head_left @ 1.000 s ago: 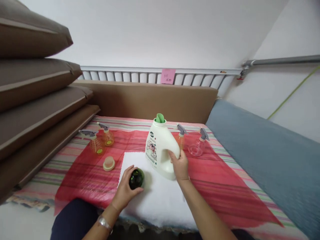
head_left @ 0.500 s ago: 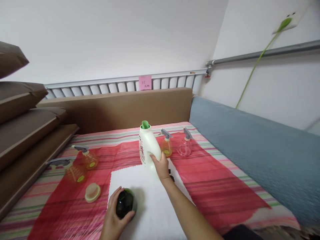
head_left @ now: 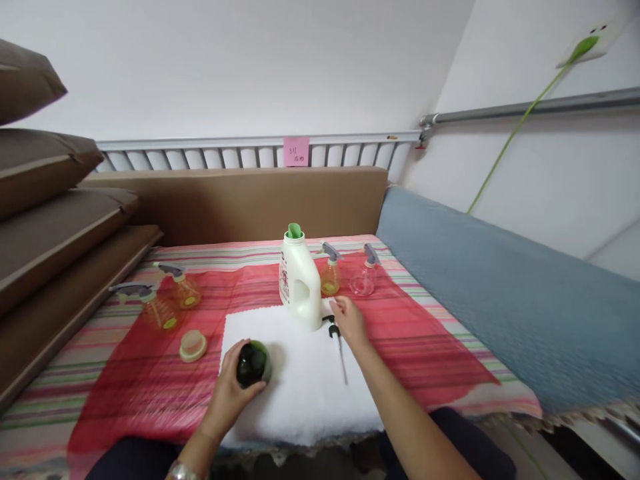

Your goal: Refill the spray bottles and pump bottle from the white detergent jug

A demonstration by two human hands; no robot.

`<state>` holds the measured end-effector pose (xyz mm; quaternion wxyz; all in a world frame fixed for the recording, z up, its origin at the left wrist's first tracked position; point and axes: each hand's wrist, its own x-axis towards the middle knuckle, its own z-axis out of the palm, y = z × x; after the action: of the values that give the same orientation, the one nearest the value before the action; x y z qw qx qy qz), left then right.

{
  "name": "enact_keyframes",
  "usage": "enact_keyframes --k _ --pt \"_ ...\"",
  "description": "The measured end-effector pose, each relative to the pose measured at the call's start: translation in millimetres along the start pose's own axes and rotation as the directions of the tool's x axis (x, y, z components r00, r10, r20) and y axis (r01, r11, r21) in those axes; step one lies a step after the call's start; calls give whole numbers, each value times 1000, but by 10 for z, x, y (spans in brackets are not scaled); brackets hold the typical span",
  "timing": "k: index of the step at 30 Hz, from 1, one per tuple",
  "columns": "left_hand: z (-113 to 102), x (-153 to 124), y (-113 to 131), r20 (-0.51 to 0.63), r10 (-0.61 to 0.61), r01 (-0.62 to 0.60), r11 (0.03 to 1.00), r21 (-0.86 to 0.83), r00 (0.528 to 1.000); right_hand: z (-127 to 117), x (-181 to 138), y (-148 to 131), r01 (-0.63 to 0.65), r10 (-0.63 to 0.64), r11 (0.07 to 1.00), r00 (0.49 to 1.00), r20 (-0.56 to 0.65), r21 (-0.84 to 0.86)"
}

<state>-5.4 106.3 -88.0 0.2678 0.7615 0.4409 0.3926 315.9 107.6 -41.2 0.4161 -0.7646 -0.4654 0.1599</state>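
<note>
The left hand (head_left: 231,383) curls, thumb forward; the right hand (head_left: 349,321) extends farther.

On white cloth (head_left: 305,400): green container (head_left: 251,364) near left edge; black-headed pump (head_left: 335,331) lying near right; pale jug (head_left: 296,263) upright, far edge.

Milky-white plastic jug (head_left: 296,267), centre, with bright-green spout (head_left: 294,231). Seven o'clock: rounded, glossy dark-green bottle (head_left: 253,365). Six o'clock: plain white cloth (head_left: 293,393). Four and eight o'clock: translucent red plastic sheet (head_left: 415,340), tinting a striped fabric (head_left: 225,253) of pink, green and white. Twelve o'clock: pink square paper note (head_left: 296,152).
</note>
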Motion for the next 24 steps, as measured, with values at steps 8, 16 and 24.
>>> enact_keyframes --k 8,16,24 --pt "-23 -6 121 -19 -23 21 995 -93 1000 90 -34 191 -253 302 943 924 235 -217" --pt "15 -43 119 -66 -93 81 983 -164 993 -175 -275 270 -390 316 896 897 310 213" --pt "41 -24 74 -35 -90 84 985 -150 995 -164 -761 -479 -282 81 664 948 308 693"
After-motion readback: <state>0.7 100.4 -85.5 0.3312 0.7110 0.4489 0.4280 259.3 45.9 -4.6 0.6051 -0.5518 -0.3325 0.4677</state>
